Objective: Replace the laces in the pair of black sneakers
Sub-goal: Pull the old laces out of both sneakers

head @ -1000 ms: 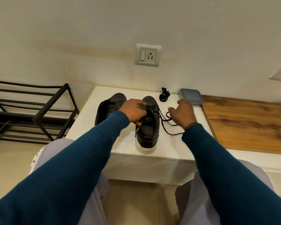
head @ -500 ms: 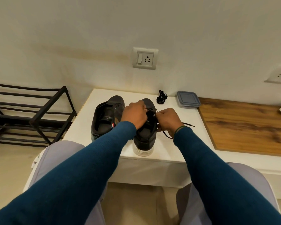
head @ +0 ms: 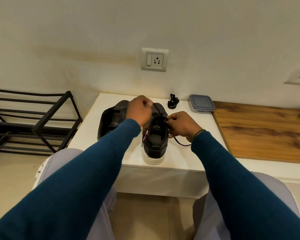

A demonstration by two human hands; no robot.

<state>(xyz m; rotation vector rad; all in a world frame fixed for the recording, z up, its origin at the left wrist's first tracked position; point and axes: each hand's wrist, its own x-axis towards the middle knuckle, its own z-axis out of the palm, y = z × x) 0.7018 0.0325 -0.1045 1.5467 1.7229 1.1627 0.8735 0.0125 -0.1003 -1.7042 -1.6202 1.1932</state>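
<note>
Two black sneakers stand side by side on a white table (head: 97, 135), heels toward me. The right sneaker (head: 155, 141) has a white sole and a black lace (head: 180, 143) partly threaded through it. My left hand (head: 139, 110) is raised over the toe end, pinching one end of that lace, which runs taut down to the eyelets. My right hand (head: 179, 124) grips the lace at the shoe's right eyelets, and a loop trails onto the table. The left sneaker (head: 111, 120) stands without a lace, partly behind my left arm. A bundled black lace (head: 173, 101) lies at the back.
A grey lidded plastic container (head: 201, 103) sits at the table's back right corner. A wooden surface (head: 260, 132) adjoins on the right. A black metal shoe rack (head: 33, 122) stands to the left. Wall sockets (head: 154, 59) are above. My knees are below the table edge.
My left hand has risen up and away from the shoe, drawing the lace taut. My right hand moved from the loose lace on the table to the shoe's right side.
</note>
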